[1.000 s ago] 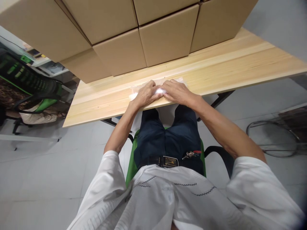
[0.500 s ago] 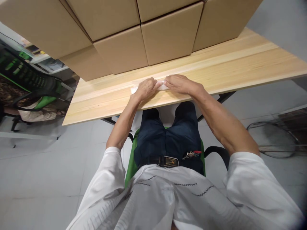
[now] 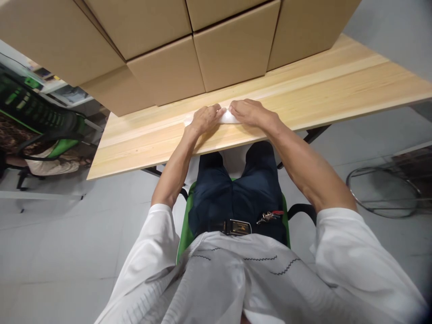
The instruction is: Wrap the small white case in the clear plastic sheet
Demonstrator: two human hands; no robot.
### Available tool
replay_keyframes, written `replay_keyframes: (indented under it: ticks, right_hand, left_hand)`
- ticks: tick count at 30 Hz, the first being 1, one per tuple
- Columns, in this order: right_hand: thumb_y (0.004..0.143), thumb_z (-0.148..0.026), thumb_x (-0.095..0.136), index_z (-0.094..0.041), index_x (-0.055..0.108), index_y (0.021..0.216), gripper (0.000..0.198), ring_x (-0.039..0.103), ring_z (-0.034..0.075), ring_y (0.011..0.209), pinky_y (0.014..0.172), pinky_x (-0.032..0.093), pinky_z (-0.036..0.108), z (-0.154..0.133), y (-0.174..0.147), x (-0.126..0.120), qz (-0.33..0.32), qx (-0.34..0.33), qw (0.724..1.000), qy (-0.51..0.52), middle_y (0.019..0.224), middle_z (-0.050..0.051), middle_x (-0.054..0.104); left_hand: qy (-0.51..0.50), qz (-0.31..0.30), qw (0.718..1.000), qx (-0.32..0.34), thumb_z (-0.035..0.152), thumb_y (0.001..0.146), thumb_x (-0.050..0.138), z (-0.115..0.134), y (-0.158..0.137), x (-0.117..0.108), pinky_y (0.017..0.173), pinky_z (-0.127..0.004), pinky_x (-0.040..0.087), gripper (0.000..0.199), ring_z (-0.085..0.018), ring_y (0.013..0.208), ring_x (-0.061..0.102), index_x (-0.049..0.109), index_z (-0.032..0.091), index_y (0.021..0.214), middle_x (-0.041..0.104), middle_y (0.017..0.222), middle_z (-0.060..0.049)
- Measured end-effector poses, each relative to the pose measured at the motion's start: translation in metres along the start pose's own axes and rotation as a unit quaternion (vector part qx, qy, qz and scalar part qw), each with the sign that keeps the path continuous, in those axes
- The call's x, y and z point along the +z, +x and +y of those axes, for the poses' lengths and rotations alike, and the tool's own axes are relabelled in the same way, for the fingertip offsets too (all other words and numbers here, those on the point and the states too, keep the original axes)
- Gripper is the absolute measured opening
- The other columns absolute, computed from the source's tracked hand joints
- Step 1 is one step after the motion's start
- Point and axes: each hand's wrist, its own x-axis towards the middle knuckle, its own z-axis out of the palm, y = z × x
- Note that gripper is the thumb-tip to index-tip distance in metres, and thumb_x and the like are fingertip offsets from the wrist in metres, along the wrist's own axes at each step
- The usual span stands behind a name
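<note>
A narrow white roll of thin sheet (image 3: 229, 118) lies across the wooden table (image 3: 320, 96) near its front edge. Whether it is paper, cloth or plastic I cannot tell. My left hand (image 3: 206, 119) is closed over its left part, and a pale end pokes out beyond that hand. On the right part, my right hand (image 3: 245, 112) has its fingers curled down and pressed together. Both thumbs point inward, with a short gap where the white surface shows and shines. The fingers hide most of the roll.
Stacked cardboard boxes (image 3: 236, 54) stand along the back of the table. A chair with a black mesh back (image 3: 37, 108) and a seated person's leg are at left. On the floor at right is a round metal-framed stool (image 3: 381, 191). I sit on a green chair (image 3: 184, 225).
Both hands have shifted slightly forward, toward the boxes. More of the white roll shows between the thumbs, and it looks brighter there. The view has also shifted a little.
</note>
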Motion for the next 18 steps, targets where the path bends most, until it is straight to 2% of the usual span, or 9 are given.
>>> replay_keyframes:
  ticks: [4, 9, 14, 18]
  right_hand:
    - [0.13, -0.049, 0.047, -0.016, 0.089, 0.148, 0.057, 0.085, 0.05, 0.135, 0.113, 0.062, 0.06, 0.004, 0.009, 0.011, 0.027, 0.01, 1.0, -0.009, 0.144, 0.03, 0.092]
    - [0.128, -0.059, 0.047, -0.015, 0.089, 0.14, 0.063, 0.084, 0.053, 0.129, 0.112, 0.062, 0.067, 0.017, 0.025, 0.033, 0.09, -0.015, 0.996, 0.016, 0.13, 0.032, 0.091]
    - [0.133, -0.064, 0.032, -0.013, 0.085, 0.145, 0.075, 0.078, 0.052, 0.14, 0.117, 0.063, 0.071, 0.023, 0.022, 0.046, 0.125, -0.045, 0.991, 0.036, 0.139, 0.032, 0.083]
    - [0.134, -0.051, 0.02, -0.009, 0.08, 0.149, 0.075, 0.07, 0.053, 0.153, 0.124, 0.06, 0.074, 0.02, 0.009, 0.044, 0.117, -0.068, 0.991, 0.019, 0.148, 0.035, 0.078]
  left_hand:
    - [-0.003, 0.018, 1.0, 0.001, 0.047, 0.137, 0.044, -0.004, 0.017, 0.009, 0.13, -0.051, 0.06, 0.052, -0.041, 0.149, 0.082, 0.089, 0.022, 0.148, 0.09, 0.149, -0.022]
    - [-0.031, 0.071, 0.996, 0.034, 0.044, 0.136, 0.05, -0.008, 0.027, 0.028, 0.134, -0.058, 0.06, 0.047, -0.044, 0.151, 0.08, 0.088, 0.017, 0.145, 0.086, 0.148, -0.025]
    - [-0.041, 0.068, 0.996, 0.036, 0.052, 0.138, 0.044, -0.005, 0.017, 0.031, 0.134, -0.056, 0.06, 0.055, -0.042, 0.15, 0.08, 0.087, 0.019, 0.142, 0.084, 0.151, -0.023]
    - [-0.041, 0.086, 0.995, 0.035, 0.065, 0.138, 0.033, -0.003, 0.011, 0.031, 0.134, -0.057, 0.058, 0.072, -0.044, 0.152, 0.078, 0.087, 0.019, 0.141, 0.085, 0.152, -0.026]
